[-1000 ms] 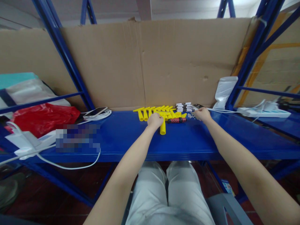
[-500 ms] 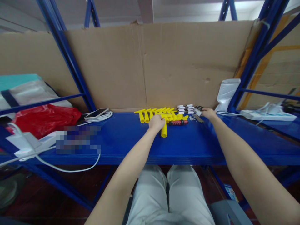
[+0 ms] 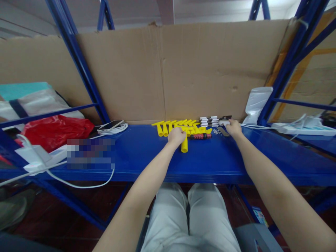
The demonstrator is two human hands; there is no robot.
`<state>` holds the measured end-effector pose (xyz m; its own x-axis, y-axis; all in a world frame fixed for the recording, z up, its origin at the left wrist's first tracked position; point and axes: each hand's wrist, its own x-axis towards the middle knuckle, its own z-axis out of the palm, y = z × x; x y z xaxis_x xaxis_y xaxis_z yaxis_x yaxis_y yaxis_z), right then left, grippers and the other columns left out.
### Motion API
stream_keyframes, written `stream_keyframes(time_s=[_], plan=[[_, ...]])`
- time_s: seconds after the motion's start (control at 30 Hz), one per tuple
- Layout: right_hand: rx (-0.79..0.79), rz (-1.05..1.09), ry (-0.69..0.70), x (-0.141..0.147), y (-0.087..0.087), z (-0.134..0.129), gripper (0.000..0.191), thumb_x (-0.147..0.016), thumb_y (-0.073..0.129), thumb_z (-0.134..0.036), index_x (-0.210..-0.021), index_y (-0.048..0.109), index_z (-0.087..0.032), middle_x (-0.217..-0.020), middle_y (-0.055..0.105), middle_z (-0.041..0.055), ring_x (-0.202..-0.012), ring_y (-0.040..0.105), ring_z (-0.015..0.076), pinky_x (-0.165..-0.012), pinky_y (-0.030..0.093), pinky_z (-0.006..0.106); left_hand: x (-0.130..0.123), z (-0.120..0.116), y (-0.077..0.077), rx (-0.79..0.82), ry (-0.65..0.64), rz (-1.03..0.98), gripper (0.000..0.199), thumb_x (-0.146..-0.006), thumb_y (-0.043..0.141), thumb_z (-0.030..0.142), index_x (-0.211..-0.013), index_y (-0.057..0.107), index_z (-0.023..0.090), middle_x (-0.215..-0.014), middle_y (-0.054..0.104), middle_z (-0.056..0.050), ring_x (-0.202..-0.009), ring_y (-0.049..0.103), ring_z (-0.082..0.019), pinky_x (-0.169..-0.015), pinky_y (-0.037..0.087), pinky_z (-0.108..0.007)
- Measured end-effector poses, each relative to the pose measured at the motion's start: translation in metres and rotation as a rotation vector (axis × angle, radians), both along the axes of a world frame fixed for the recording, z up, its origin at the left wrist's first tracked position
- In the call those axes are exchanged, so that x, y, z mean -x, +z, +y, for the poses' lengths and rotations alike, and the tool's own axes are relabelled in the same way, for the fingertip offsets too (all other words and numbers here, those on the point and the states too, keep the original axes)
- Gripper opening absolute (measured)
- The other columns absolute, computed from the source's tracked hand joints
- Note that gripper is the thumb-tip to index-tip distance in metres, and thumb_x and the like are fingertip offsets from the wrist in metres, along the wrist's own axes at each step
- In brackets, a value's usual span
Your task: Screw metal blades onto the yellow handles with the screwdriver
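My left hand (image 3: 176, 137) is closed around the head of a yellow T-shaped plastic handle (image 3: 184, 146), whose round tube points toward me. Behind it, several similar yellow handles (image 3: 165, 130) lie in a row. A red-and-black screwdriver (image 3: 201, 136) lies just right of the held handle. My right hand (image 3: 234, 128) is farther right, its fingers pinched at the edge of a small black-and-white packet (image 3: 225, 118); the fingertips are partly hidden. Close by are a flat grey metal strip (image 3: 223, 131), tiny scattered screws (image 3: 216, 131) and a stack of white packs (image 3: 209, 121).
Cardboard (image 3: 204, 70) walls off the back of the blue shelf (image 3: 147, 157). At left are a phone (image 3: 111, 125) on coiled white cable, a red bag (image 3: 57, 131) and a power strip (image 3: 39, 159). A white pouch (image 3: 258, 101) and another power strip (image 3: 304, 130) stand right.
The right hand has shifted slightly at the packet, and the black part now shows more clearly above the fingers. The left hand keeps its hold on the yellow handle. The view has tilted slightly.
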<state>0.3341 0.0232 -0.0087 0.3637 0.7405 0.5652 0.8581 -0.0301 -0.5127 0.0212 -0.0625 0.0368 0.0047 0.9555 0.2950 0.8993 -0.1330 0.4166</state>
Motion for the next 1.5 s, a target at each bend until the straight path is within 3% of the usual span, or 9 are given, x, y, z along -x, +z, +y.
stream_keyframes(time_s=[0.17, 0.3, 0.47, 0.6, 0.7, 0.83, 1.0, 1.17, 1.5], plan=[[-0.286, 0.092, 0.019, 0.011, 0.016, -0.014, 0.054, -0.077, 0.046, -0.018, -0.127, 0.060, -0.004, -0.132, 0.054, 0.0232, -0.127, 0.050, 0.0311, -0.110, 0.038, 0.048, 0.000, 0.002, -0.001, -0.063, 0.013, -0.048, 0.021, -0.085, 0.052, 0.023, -0.085, 0.073, 0.017, -0.099, 0.074, -0.014, -0.099, 0.067, -0.027, -0.082, 0.050, -0.032], [-0.576, -0.023, 0.151, 0.025, 0.030, -0.029, 0.043, -0.083, 0.047, -0.023, -0.121, 0.063, -0.014, -0.121, 0.058, 0.0180, -0.120, 0.054, 0.0302, -0.106, 0.041, 0.052, 0.000, 0.005, -0.002, -0.139, -0.028, -0.109, 0.021, -0.086, 0.052, 0.024, -0.079, 0.071, 0.017, -0.090, 0.074, -0.012, -0.093, 0.067, -0.026, -0.079, 0.049, -0.032], [-0.722, -0.219, 0.334, 0.067, 0.042, -0.048, 0.038, -0.094, 0.039, -0.025, -0.122, 0.064, -0.020, -0.115, 0.063, 0.0144, -0.112, 0.060, 0.0264, -0.099, 0.048, 0.046, -0.003, 0.012, -0.005, -0.145, -0.158, -0.373, 0.023, -0.086, 0.055, 0.025, -0.069, 0.066, 0.016, -0.074, 0.070, -0.007, -0.078, 0.066, -0.020, -0.073, 0.048, -0.029], [-0.678, -0.458, 0.532, 0.105, 0.040, -0.058, 0.039, -0.096, 0.035, -0.020, -0.120, 0.065, -0.020, -0.116, 0.066, 0.0136, -0.110, 0.061, 0.0246, -0.095, 0.051, 0.043, -0.009, 0.011, -0.004, 0.036, -0.386, -0.770, 0.030, -0.093, 0.051, 0.039, -0.088, 0.067, 0.014, -0.073, 0.071, -0.006, -0.064, 0.062, -0.014, -0.058, 0.043, -0.022], [-0.554, -0.638, 0.676, 0.126, 0.036, -0.067, 0.038, -0.098, 0.036, -0.021, -0.118, 0.067, -0.020, -0.118, 0.067, 0.0138, -0.105, 0.063, 0.0245, -0.089, 0.052, 0.041, -0.012, 0.008, -0.002, 0.185, -0.469, -0.982, 0.042, -0.095, 0.045, 0.051, -0.102, 0.066, 0.015, -0.079, 0.071, -0.007, -0.062, 0.062, -0.013, -0.051, 0.040, -0.020], [-0.415, -0.753, 0.810, 0.142, 0.033, -0.078, 0.039, -0.099, 0.033, -0.023, -0.118, 0.068, -0.022, -0.124, 0.066, 0.0125, -0.111, 0.061, 0.0257, -0.090, 0.052, 0.043, -0.011, 0.005, 0.003, 0.290, -0.441, -1.158, 0.044, -0.096, 0.042, 0.052, -0.102, 0.067, 0.016, -0.075, 0.068, -0.006, -0.058, 0.061, -0.012, -0.048, 0.039, -0.019], [-0.418, -0.799, 0.859, 0.144, 0.032, -0.080, 0.039, -0.100, 0.032, -0.020, -0.116, 0.067, -0.021, -0.123, 0.067, 0.0113, -0.114, 0.060, 0.0252, -0.093, 0.052, 0.046, -0.011, 0.004, 0.005, 0.363, -0.585, -1.271, 0.050, -0.099, 0.032, 0.050, -0.098, 0.068, 0.015, -0.071, 0.065, -0.005, -0.054, 0.056, -0.011, -0.046, 0.041, -0.020], [-0.521, -0.827, 0.924, 0.147, 0.026, -0.078, 0.037, -0.096, 0.035, -0.016, -0.117, 0.065, -0.020, -0.130, 0.063, 0.0131, -0.123, 0.056, 0.0253, -0.102, 0.048, 0.053, -0.009, 0.004, 0.002, 0.239, -0.412, -1.311, 0.018, -0.092, 0.048, 0.018, -0.083, 0.064, 0.015, -0.061, 0.057, 0.001, -0.045, 0.048, -0.006, -0.045, 0.037, -0.017], [-0.581, -0.463, 0.712, 0.133, 0.028, -0.081, 0.042, -0.096, 0.037, -0.032, -0.137, 0.047, -0.026, -0.147, 0.049, 0.0123, -0.138, 0.043, 0.0270, -0.112, 0.033, 0.061, 0.000, 0.009, 0.005, 0.289, -0.288, -1.130, 0.021, -0.086, 0.051, 0.010, -0.066, 0.049, 0.017, -0.044, 0.041, 0.007, -0.031, 0.030, -0.004, -0.036, 0.018, -0.018]])
